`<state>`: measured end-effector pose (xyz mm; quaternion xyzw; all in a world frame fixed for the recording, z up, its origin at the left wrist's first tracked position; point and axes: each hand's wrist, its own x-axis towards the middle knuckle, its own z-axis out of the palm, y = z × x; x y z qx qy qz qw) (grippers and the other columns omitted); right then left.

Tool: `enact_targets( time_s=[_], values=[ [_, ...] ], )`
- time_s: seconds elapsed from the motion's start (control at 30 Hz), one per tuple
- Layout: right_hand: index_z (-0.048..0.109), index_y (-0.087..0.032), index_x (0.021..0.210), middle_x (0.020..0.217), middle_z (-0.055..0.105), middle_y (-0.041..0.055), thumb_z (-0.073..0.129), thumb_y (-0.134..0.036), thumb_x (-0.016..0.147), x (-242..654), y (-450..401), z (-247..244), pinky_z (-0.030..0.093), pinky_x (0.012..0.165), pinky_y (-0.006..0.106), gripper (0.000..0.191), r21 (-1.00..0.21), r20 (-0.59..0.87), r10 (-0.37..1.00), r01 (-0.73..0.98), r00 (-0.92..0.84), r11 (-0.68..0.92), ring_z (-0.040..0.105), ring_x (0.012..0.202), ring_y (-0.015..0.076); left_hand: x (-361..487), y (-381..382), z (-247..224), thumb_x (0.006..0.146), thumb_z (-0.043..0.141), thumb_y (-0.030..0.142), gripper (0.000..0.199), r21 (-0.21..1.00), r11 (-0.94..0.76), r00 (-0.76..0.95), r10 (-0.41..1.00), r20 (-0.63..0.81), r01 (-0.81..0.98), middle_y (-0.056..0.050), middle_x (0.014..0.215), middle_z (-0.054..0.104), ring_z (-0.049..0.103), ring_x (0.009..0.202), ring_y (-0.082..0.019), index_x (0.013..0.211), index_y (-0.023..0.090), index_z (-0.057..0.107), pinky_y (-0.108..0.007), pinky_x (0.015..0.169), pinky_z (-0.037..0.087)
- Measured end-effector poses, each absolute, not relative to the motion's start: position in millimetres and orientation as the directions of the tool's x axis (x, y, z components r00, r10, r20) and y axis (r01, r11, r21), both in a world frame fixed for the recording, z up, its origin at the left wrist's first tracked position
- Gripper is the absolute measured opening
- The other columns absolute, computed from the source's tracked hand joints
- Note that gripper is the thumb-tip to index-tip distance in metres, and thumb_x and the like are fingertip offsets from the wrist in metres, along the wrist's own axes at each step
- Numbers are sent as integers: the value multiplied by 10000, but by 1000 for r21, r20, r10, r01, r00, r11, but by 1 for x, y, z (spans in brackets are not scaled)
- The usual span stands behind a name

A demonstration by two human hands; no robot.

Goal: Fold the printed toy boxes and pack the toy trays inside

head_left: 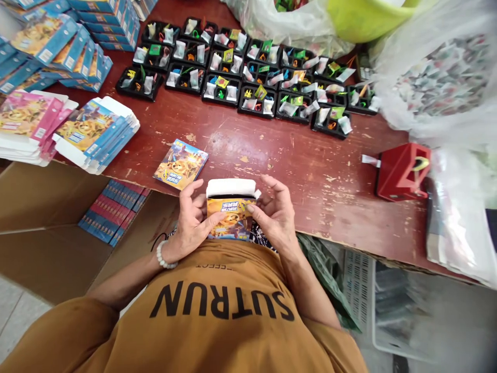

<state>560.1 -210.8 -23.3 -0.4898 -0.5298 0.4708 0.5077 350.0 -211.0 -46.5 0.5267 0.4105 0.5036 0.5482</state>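
Close to my body, at the table's front edge, I hold a small printed cardboard box (230,220) between both hands. Its white top flap (231,186) stands up, and a dark strip shows in the opening below it. My left hand (194,220) grips the box's left side, thumb across the printed front. On the other side, my right hand (275,210) has its thumb on the upper right corner; its index finger is raised and bent. A closed printed box (181,163) lies flat on the table just beyond my left hand.
Black trays (256,101) with small toys and sachets stand in rows at the back. Flattened blue boxes (97,132) and pink boxes (33,122) lie left, near stacked filled boxes (106,23). A red tape dispenser (402,173) stands right. An open carton (46,207) is below left.
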Motion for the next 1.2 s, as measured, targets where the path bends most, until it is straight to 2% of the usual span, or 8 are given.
enact_targets(
  time_s=[0.13,0.27,0.37,0.53,0.67,0.87,1.1,1.2],
  values=[
    [595,-334,1259,1198,675,37,800,-388,937,547,-223,-43,609,915,364,385,-976,-44,997,-217,57,-31,679,1006,192,343,-215,-56,924,802,293,576,994,-100,154,983,104,-33,-98,1254,717,776,1058,-199,1382,256,455,-308,882,654],
    [639,-332,1380,1250,688,67,726,-475,982,551,-226,-43,596,930,402,432,-999,-1,999,-38,36,0,677,1053,224,335,-207,-49,928,785,265,428,992,-123,192,974,117,20,-16,1017,751,756,863,-136,1286,241,553,-225,765,612],
    [756,-314,1230,1217,724,63,679,-453,1019,561,-221,-35,568,983,416,264,-986,127,992,105,2,127,687,1093,231,332,-194,-37,929,776,270,188,975,-179,193,969,152,134,34,803,694,644,657,-87,1069,216,662,-175,618,513],
    [791,-267,920,1027,772,45,772,-412,963,568,-210,-28,592,889,363,152,-981,172,984,98,40,167,725,965,202,339,-178,-24,864,830,276,158,948,-288,179,948,263,132,-36,931,772,731,812,-145,815,192,706,-244,731,577],
    [738,-290,1085,961,773,19,826,-447,915,569,-208,-31,610,787,314,248,-991,134,983,-13,127,137,732,873,175,349,-177,-25,831,861,220,187,956,-292,104,952,288,35,-49,930,795,766,855,-167,814,191,677,-278,787,624],
    [786,-279,967,981,757,23,814,-282,931,584,-207,-22,579,840,342,45,-927,297,948,205,-110,314,705,913,178,344,-173,-27,814,876,245,257,979,-204,232,952,200,-6,-15,912,731,717,804,-134,989,201,692,-228,710,593],
    [749,-236,826,796,673,5,789,-255,827,586,-191,-3,466,616,294,44,-958,114,985,249,-128,143,585,700,150,341,-158,-9,857,820,286,155,971,-187,374,920,118,152,-42,947,700,668,806,-148,972,197,765,-245,660,551],
    [745,-220,765,726,675,-7,784,-260,778,584,-183,4,440,575,282,58,-987,-4,993,158,-114,14,559,637,131,342,-154,-1,889,804,314,122,942,-231,382,916,127,242,-47,922,726,671,804,-156,949,208,801,-257,659,547]
  ],
)
